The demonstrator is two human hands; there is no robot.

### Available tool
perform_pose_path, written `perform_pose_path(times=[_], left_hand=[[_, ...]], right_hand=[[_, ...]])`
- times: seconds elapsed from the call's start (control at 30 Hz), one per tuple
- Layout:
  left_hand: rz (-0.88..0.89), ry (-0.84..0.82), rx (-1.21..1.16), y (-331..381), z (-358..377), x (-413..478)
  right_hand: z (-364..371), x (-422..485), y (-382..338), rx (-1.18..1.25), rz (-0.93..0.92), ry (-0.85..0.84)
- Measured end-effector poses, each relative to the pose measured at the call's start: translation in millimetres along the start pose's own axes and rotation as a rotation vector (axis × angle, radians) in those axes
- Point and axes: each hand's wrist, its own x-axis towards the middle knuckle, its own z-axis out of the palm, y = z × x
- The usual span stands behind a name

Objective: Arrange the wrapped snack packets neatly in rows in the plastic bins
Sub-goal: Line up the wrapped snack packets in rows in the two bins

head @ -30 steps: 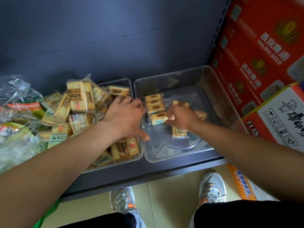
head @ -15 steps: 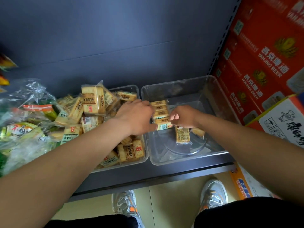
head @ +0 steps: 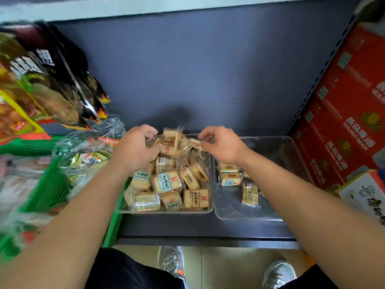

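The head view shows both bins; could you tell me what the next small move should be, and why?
Probably lift one packet from the jumbled heap in the left bin and set it against the short row in the right bin. The left hand and right hand curl into that heap, and the right bin is mostly bare.

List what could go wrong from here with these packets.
1. The heap in the left bin is piled high; the left hand, gripping at its top, may spill packets over the rim.
2. The right forearm passes over the short row in the right bin and may knock it askew.
3. A loose packet lies beside that row, in the way.
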Motion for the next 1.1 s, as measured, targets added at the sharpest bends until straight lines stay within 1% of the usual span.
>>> perform_pose_path(times=[0.07,0.13,0.27,0.47,0.53,0.6,0.73,0.8,0.9,1.1], left_hand=[[-0.043,-0.029,0.008,-17.2,3.4,0.0],[-0.055,-0.056,0.007,-25.6,8.2,2.4],[-0.025,-0.127,0.008,-32.6,18.0,12.8],[-0.055,-0.186,-0.078,-44.8,33.3,26.6],[-0.071,-0.163,-0.109,-45.0,36.6,28.1],[-0.097,-0.157,-0.120,-46.0,39.2,29.2],[-0.139,-0.185,-0.137,-50.6,41.4,30.8],[-0.142,-0.155,-0.199,-50.2,40.0,30.9],[-0.143,-0.043,-0.252,-51.7,34.8,31.8],[-0.116,0.140,-0.335,-51.5,25.4,31.6]], right_hand=[[20.1,4.9,-4.6,-0.057,-0.045,-0.019],[35.2,14.0,-6.0,-0.075,-0.049,-0.037],[52.9,37.9,-13.5,-0.022,-0.016,0.028],[64.8,62.0,-26.3,-0.112,0.009,0.072],[61.0,65.5,-26.4,-0.054,0.011,0.052],[51.5,67.3,-24.6,0.059,0.030,0.056],[22.8,68.5,-10.9,0.280,0.074,0.194],[11.1,66.1,-0.6,0.340,0.115,0.268],[2.0,59.9,14.3,0.335,0.175,0.323],[2.0,50.6,26.0,0.241,0.203,0.251]])
